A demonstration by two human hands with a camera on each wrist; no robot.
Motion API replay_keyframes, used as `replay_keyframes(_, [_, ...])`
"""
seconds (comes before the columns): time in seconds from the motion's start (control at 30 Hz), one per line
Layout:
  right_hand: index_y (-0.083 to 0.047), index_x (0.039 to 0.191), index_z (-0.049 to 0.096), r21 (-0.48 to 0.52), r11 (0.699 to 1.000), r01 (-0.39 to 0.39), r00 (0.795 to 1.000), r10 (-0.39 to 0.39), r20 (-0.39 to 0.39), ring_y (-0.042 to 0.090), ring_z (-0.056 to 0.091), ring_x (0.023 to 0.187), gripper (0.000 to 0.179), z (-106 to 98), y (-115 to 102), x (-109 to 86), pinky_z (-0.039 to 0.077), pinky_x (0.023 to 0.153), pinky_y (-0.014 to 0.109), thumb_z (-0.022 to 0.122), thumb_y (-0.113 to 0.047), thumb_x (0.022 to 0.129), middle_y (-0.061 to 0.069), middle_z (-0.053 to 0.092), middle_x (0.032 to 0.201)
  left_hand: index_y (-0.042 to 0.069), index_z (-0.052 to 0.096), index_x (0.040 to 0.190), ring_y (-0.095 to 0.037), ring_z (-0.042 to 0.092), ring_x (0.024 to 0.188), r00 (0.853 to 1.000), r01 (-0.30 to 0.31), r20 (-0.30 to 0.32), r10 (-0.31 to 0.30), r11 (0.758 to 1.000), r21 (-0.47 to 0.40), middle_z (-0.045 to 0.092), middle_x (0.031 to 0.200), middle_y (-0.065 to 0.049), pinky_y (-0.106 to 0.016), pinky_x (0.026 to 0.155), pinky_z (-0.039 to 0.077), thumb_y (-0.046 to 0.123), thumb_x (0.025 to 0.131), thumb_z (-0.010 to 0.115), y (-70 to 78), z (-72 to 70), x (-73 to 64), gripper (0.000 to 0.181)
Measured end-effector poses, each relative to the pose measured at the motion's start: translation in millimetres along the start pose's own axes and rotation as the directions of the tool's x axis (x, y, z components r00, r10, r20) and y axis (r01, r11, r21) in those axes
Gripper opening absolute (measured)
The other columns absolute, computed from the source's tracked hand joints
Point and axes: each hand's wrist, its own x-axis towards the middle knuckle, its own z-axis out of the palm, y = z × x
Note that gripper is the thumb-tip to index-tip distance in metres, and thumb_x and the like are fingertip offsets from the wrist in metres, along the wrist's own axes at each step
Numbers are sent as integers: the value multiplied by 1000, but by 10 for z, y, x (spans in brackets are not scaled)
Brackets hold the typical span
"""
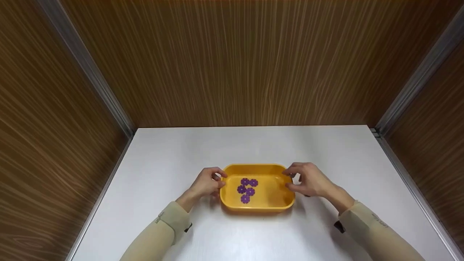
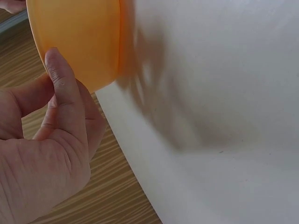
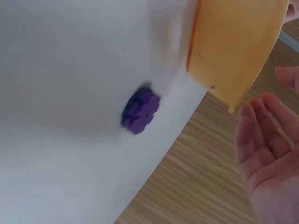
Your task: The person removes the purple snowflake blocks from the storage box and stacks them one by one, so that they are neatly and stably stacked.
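A yellow plastic tray (image 1: 277,192) stands on the white table, with several purple flower-shaped discs (image 1: 245,190) lying loose in its left half. My left hand (image 1: 207,182) pinches the tray's left end; in the left wrist view the fingers (image 2: 63,84) lie against the outer wall and the thumb is at the rim. At the right end, my right hand (image 1: 307,179) has thumb and fingers spread apart near the rim. The right wrist view shows those fingers (image 3: 266,135) loosely bent with nothing pinched. Another purple disc (image 3: 141,109), blurred, is outside the tray near the right hand.
The white table (image 1: 253,145) extends around the tray. A wood-grain panel (image 1: 253,65) rises behind it, with more panels at left (image 1: 47,145) and right (image 1: 431,119). Metal rails run along the table's sides.
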Motion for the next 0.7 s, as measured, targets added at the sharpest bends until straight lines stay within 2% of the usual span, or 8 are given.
replay_keyframes(0.17, [-5, 119, 84, 17, 1000, -4, 997, 3, 72, 26, 73, 81, 30, 46, -81, 156, 65, 69, 30, 89, -14, 91, 9, 83, 103, 6, 76, 126, -15, 59, 71, 1000, 26, -12, -26, 1000, 11, 57, 99, -5, -21, 58, 60, 2, 102, 74, 17, 4, 0, 24])
replay_keyframes(0.27, [-6, 122, 84, 8, 1000, -23, 994, 22, 107, 27, 74, 86, 32, 84, -113, 230, 65, 74, 29, 88, -18, 92, 10, 83, 105, 7, 76, 125, -16, 60, 72, 999, 33, -12, -33, 999, 14, 57, 100, -5, -22, 59, 61, 2, 102, 74, 32, 11, 1, 23])
replay_keyframes(0.4, [-5, 125, 83, 24, 998, -61, 987, 56, 150, 32, 78, 93, 33, 145, -134, 300, 68, 79, 35, 87, -20, 95, 15, 84, 112, 7, 76, 126, -17, 60, 72, 999, 47, -8, -47, 999, 6, 57, 100, -6, -23, 59, 61, 1, 103, 73, 53, 16, 2, 24])
replay_keyframes(0.53, [-2, 128, 82, 44, 994, -96, 978, 86, 188, 35, 80, 98, 35, 216, -141, 360, 71, 83, 42, 86, -18, 97, 18, 84, 119, 6, 75, 126, -17, 60, 72, 999, 48, -2, -48, 999, -2, 57, 99, -5, -23, 60, 62, 0, 102, 73, 60, 13, -1, 25])
replay_keyframes(0.7, [-1, 134, 79, 39, 988, -148, 960, 135, 245, 34, 80, 107, 41, 294, -146, 440, 71, 90, 44, 85, -20, 98, 18, 83, 127, 6, 75, 126, -17, 60, 72, 999, 50, 4, -50, 999, -12, 57, 98, -5, -23, 60, 62, -1, 102, 73, 45, -9, -6, 25])
